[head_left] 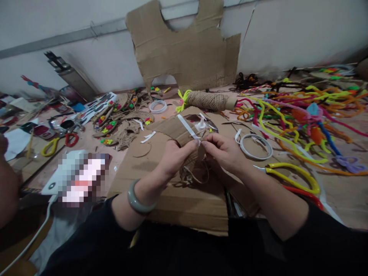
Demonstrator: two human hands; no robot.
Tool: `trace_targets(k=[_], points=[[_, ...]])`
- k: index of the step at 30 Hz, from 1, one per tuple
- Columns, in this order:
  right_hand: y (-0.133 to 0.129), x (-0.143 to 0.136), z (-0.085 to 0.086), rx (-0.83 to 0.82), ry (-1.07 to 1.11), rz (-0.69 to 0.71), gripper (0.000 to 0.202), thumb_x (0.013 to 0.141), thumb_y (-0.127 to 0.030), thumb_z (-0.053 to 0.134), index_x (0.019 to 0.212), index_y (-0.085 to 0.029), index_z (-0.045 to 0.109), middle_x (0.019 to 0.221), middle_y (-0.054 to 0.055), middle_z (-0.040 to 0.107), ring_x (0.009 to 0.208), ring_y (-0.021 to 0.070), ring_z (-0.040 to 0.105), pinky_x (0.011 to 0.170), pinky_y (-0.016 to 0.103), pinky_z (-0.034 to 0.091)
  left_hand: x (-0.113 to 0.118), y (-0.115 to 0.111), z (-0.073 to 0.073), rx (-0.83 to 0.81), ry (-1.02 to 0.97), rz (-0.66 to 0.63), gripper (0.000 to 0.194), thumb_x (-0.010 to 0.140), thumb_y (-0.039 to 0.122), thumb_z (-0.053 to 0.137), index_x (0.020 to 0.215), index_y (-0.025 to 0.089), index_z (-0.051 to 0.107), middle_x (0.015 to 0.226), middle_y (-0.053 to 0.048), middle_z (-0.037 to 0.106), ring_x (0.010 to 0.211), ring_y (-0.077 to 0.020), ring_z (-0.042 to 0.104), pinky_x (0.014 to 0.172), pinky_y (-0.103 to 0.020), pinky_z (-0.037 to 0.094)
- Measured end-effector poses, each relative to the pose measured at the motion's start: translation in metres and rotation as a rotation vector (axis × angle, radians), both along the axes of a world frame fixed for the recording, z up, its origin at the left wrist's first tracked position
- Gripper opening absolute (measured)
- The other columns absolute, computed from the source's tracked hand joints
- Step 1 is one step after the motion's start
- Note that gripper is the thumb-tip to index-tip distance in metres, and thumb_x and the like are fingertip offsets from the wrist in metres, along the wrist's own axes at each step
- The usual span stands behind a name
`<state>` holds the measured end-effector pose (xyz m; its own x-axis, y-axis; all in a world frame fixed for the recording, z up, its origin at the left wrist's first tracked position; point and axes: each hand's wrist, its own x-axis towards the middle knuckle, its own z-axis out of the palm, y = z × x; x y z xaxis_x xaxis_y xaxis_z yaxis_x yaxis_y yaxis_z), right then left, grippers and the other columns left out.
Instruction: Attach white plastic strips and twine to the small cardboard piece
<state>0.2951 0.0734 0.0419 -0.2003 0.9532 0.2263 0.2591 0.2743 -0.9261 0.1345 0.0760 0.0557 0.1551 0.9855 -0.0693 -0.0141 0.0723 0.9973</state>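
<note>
My left hand (174,157) and my right hand (222,152) meet over a sheet of brown cardboard (198,209). Both have thumb and fingers pinched together. A white strip (186,125) runs up and left from my left fingertips, and its lower end meets them. My right fingers pinch something small and thin beside it, too small to make out. Under the hands lie a curved cardboard piece (169,130) and a tangle of thin twine (186,177). Just behind the fingertips is a small white nozzle-like piece (201,123).
Tape rolls (255,147) and yellow-handled scissors (293,172) lie at right, near tangled pipe cleaners (287,119). A twine spool (211,99) and upright cardboard (186,50) stand behind. At left are a phone (86,178), more scissors (51,147), paint pots (43,131) and a person's arm (7,188).
</note>
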Motion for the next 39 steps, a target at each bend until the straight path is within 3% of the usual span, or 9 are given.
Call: trace_targets(k=[6, 11, 13, 17, 20, 25, 31, 36, 39], points=[[-0.001, -0.002, -0.005, -0.051, 0.015, -0.012, 0.021, 0.084, -0.039, 0.055, 0.076, -0.02, 0.06, 0.06, -0.002, 0.058, 0.055, 0.0125, 0.054, 0.054, 0.027, 0.044, 0.002, -0.002, 0.001, -0.06, -0.001, 0.016, 0.028, 0.064, 0.031, 0.069, 0.087, 0.016, 0.069, 0.085, -0.006, 0.073, 0.07, -0.0164, 0.063, 0.07, -0.031, 0.057], [0.0, -0.002, -0.002, -0.075, 0.079, 0.034, 0.021, 0.086, -0.039, 0.053, 0.076, -0.021, 0.058, 0.06, -0.003, 0.056, 0.052, 0.0111, 0.052, 0.052, 0.025, 0.044, 0.0, -0.001, 0.001, -0.021, -0.004, -0.033, 0.024, 0.065, 0.028, 0.065, 0.086, 0.017, 0.069, 0.088, -0.004, 0.075, 0.08, -0.0183, 0.066, 0.08, -0.032, 0.057], [-0.001, -0.001, -0.003, 0.022, 0.003, -0.018, 0.018, 0.088, -0.036, 0.052, 0.079, -0.021, 0.059, 0.064, -0.002, 0.059, 0.056, 0.0118, 0.054, 0.056, 0.026, 0.046, 0.0, -0.001, 0.001, -0.03, -0.013, -0.044, 0.025, 0.066, 0.028, 0.063, 0.088, 0.017, 0.068, 0.092, -0.006, 0.075, 0.086, -0.0208, 0.068, 0.086, -0.036, 0.057], [-0.002, 0.003, -0.005, 0.42, -0.258, -0.171, 0.008, 0.088, -0.024, 0.056, 0.088, -0.022, 0.064, 0.082, 0.003, 0.07, 0.076, 0.016, 0.063, 0.072, 0.03, 0.049, 0.001, -0.001, 0.004, -0.017, 0.012, -0.037, 0.023, 0.069, 0.028, 0.062, 0.088, 0.016, 0.068, 0.096, -0.008, 0.074, 0.091, -0.024, 0.069, 0.091, -0.041, 0.056], [-0.003, 0.005, -0.006, 0.602, -0.362, -0.169, 0.01, 0.091, -0.024, 0.056, 0.091, -0.023, 0.066, 0.091, 0.005, 0.072, 0.084, 0.0177, 0.066, 0.075, 0.031, 0.051, 0.001, -0.001, 0.005, 0.023, 0.043, -0.042, 0.02, 0.07, 0.026, 0.062, 0.087, 0.018, 0.068, 0.097, -0.007, 0.075, 0.093, -0.023, 0.069, 0.093, -0.039, 0.055], [-0.005, 0.008, -0.004, 0.741, -0.589, -0.186, 0.02, 0.096, -0.028, 0.051, 0.093, -0.023, 0.07, 0.089, 0.005, 0.073, 0.078, 0.017, 0.066, 0.067, 0.029, 0.048, 0.0, 0.002, 0.002, 0.111, 0.078, -0.078, 0.017, 0.069, 0.024, 0.061, 0.084, 0.02, 0.068, 0.093, -0.003, 0.075, 0.094, -0.0204, 0.068, 0.094, -0.035, 0.053], [-0.007, 0.011, 0.001, 0.847, -0.806, -0.185, 0.027, 0.096, -0.023, 0.048, 0.081, -0.021, 0.07, 0.086, 0.006, 0.074, 0.071, 0.0161, 0.062, 0.061, 0.03, 0.041, 0.0, 0.002, 0.0, 0.144, 0.122, -0.086, 0.017, 0.068, 0.022, 0.06, 0.082, 0.02, 0.07, 0.092, -0.003, 0.074, 0.09, -0.0188, 0.066, 0.091, -0.033, 0.054], [-0.006, 0.009, 0.001, 0.872, -0.831, -0.217, 0.027, 0.093, -0.021, 0.047, 0.075, -0.02, 0.068, 0.074, 0.005, 0.07, 0.062, 0.0149, 0.057, 0.057, 0.03, 0.035, 0.001, 0.001, 0.001, 0.159, 0.124, -0.144, 0.017, 0.067, 0.021, 0.058, 0.08, 0.02, 0.07, 0.091, -0.002, 0.074, 0.09, -0.0178, 0.065, 0.093, -0.032, 0.052], [-0.005, 0.008, -0.001, 0.803, -0.715, -0.21, 0.021, 0.088, -0.018, 0.05, 0.074, -0.019, 0.065, 0.074, 0.004, 0.07, 0.063, 0.0143, 0.058, 0.055, 0.028, 0.035, 0.001, 0.001, 0.001, 0.156, 0.152, -0.161, 0.016, 0.068, 0.023, 0.058, 0.077, 0.018, 0.07, 0.087, -0.003, 0.073, 0.089, -0.0188, 0.066, 0.092, -0.033, 0.053]])
